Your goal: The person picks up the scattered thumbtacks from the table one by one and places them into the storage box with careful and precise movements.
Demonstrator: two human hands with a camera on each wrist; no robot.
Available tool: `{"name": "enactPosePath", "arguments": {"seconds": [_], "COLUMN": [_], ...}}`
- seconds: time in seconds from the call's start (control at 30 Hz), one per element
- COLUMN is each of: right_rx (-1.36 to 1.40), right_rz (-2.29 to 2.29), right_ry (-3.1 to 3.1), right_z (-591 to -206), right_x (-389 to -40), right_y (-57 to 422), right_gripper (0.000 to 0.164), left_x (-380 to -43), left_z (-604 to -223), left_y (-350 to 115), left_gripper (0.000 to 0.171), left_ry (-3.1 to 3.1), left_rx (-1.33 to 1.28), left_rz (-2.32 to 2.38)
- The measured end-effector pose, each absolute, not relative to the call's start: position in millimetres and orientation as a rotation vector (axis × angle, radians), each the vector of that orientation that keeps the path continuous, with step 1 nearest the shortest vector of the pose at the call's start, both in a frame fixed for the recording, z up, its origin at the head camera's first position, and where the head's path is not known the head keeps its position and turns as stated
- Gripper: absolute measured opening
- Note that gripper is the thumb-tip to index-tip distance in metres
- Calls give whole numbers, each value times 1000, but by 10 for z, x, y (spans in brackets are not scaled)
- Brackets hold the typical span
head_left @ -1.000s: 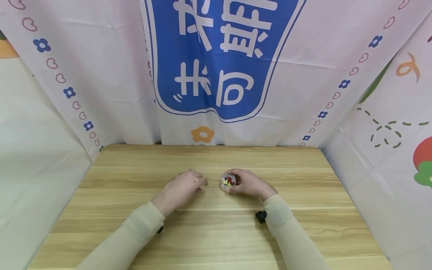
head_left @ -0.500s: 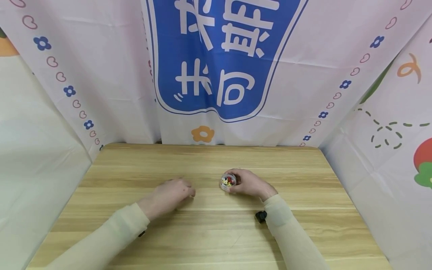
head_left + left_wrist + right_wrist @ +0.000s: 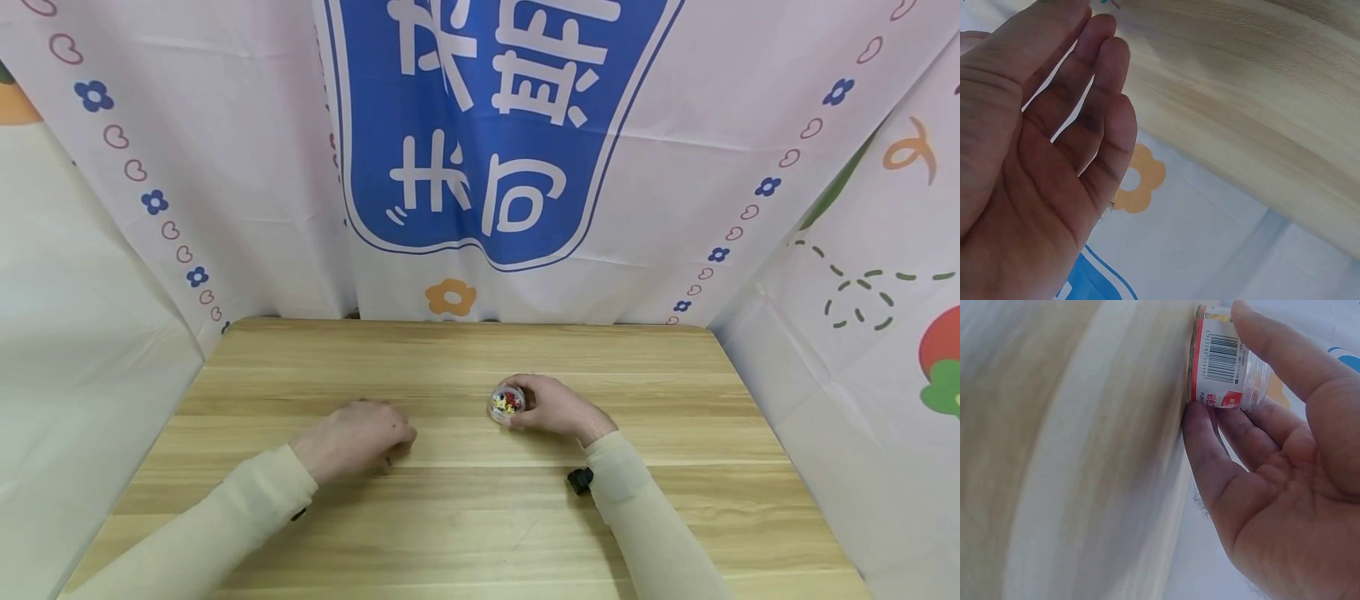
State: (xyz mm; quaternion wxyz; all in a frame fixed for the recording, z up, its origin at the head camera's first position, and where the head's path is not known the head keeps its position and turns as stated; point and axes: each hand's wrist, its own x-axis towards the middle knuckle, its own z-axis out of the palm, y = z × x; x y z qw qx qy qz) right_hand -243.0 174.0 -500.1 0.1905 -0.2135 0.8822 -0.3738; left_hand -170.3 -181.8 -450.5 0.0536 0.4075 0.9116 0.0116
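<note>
A small clear jar (image 3: 498, 414) stands on the wooden table, its open top showing red, yellow, white and dark push pins. My right hand (image 3: 558, 408) grips it round the side, thumb in front and fingers behind. In the right wrist view, the jar (image 3: 1219, 362) bears a white and red label with a barcode. To the left, my left hand (image 3: 351, 440) is low over the table, fingers bent. At its fingertips in the left wrist view, a green push pin (image 3: 1104, 1) with a metal point peeks out at the top edge, mostly hidden.
The wooden table (image 3: 465, 533) reaches back to a white printed curtain (image 3: 637, 208), with more white cloth along both sides. A small black device (image 3: 580, 481) sits by the right wrist.
My left hand has drawn back from near the jar, moving left and slightly toward me. The right hand and the jar have stayed in place.
</note>
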Motion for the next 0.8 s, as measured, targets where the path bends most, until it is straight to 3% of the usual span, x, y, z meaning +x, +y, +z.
{"name": "enactPosePath", "arguments": {"seconds": [0.47, 0.8], "right_rx": [-612, -594], "right_rz": [-1047, -1049], "right_ry": [2471, 2477], "right_z": [-5011, -5009], "right_x": [-2442, -2432], "right_y": [1746, 1744], "right_gripper": [53, 54], "left_x": [-1747, -1863], "left_z": [-4573, -4570], "left_y": [-1847, -1646], "left_gripper": [39, 24], "left_ry": [2769, 2816], "left_rx": [1191, 1233], "left_rz": [32, 89]}}
